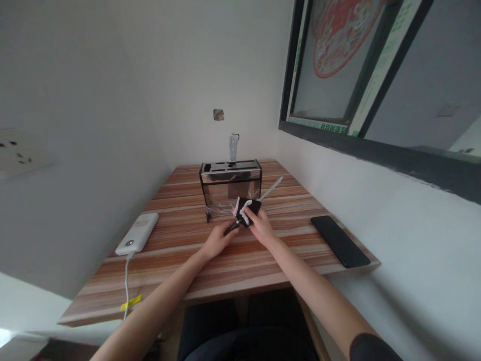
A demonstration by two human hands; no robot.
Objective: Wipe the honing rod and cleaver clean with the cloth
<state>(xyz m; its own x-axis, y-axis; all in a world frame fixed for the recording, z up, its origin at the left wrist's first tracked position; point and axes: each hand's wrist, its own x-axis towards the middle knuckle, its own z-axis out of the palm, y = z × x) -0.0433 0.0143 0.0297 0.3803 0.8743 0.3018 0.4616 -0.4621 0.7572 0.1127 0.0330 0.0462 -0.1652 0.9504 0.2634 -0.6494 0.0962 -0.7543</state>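
My left hand (218, 240) is closed around the black handle (232, 228) of what looks like a long knife. Its pale, narrow blade (271, 188) sticks out up and to the right, beyond my right hand. With my right hand (262, 228) I pinch a black piece with white strips (255, 205), perhaps a cloth, which lies across the middle of the knife and hides that stretch. Just behind my hands stands a slotted rack (231, 175) with a black frame, shiny top and clear plastic about its lower part. A plastic-wrapped item (233, 148) rises from one slot.
A white power bank (138, 233) with a white cable (127, 281) lies at the left of the wood-grain table (180, 200). Yellow tape (131, 302) marks the front left edge. A black phone (340, 240) rests at the right, beside the wall and window frame (338, 143).
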